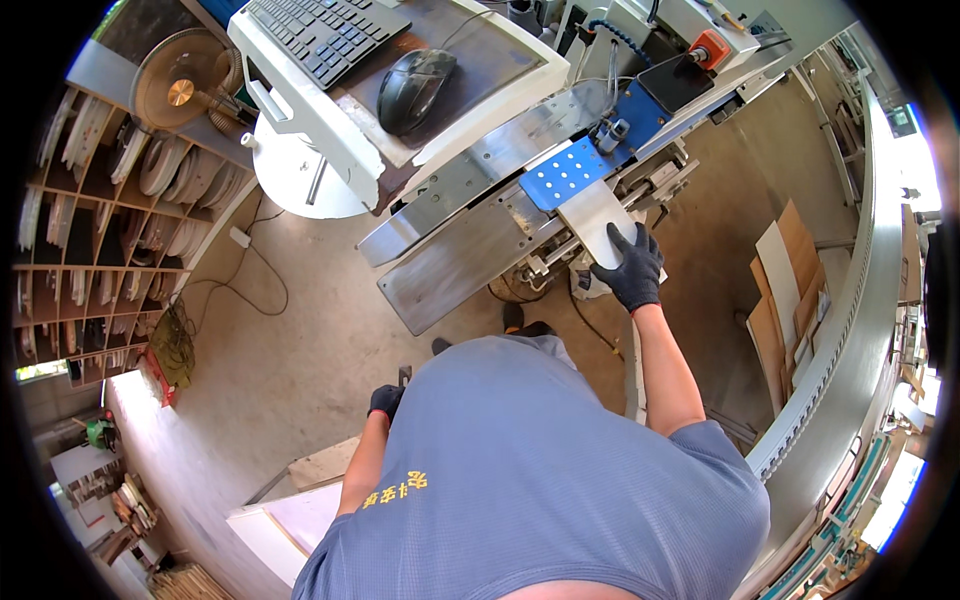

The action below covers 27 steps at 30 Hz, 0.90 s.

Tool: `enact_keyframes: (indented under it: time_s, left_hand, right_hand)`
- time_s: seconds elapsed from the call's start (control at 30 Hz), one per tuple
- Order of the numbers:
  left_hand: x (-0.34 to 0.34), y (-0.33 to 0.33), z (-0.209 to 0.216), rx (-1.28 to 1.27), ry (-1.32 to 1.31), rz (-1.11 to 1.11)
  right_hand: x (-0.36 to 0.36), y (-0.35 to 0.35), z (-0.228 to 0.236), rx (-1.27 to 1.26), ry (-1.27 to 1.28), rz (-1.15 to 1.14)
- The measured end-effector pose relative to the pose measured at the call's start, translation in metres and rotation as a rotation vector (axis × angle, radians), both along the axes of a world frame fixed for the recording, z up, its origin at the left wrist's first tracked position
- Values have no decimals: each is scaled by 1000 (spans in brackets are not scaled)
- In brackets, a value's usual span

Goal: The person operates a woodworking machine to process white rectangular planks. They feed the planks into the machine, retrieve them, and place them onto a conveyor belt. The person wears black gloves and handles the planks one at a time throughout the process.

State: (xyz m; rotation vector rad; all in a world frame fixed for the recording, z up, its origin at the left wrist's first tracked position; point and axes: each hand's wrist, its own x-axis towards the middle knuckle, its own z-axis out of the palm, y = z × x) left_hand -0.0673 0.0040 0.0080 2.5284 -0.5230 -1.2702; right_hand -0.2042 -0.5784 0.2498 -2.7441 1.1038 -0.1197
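Observation:
My right hand (634, 268), in a black glove, grips the near end of a pale flat board (597, 222), fingers over its top and thumb at its left edge. The board's far end meets a blue plate (564, 174) with white dots on a metal machine (470, 262). Low at my left side is my left hand (386, 400), also black-gloved and partly hidden by my shirt. It looks closed, and a small dark piece (405, 375) sticks up beside its fingers; its kind cannot be made out.
A keyboard (325, 35) and a black mouse (417, 90) rest on a white-edged stand. Shelves of round and flat parts (110, 200) and a fan (180, 92) are at left. Boards (785, 290) lean at right beside a long metal rail (850, 340). A cable (285, 290) crosses the floor.

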Motion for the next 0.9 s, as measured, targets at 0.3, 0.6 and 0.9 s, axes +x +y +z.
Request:
enact_keyframes:
  time_s: [0.3,0.6,0.9]
  left_hand:
    - [5,-46,28,-58,-41,52]
    - [6,-65,47,-76,-11,267]
    - [-4,-17,44,-94,-67,167]
  right_hand:
    - [-9,-83,-3,-39,-9,3]
    - [15,-110,-50,-306,-174,89]
    - [101,78,-44,66,-283,656]
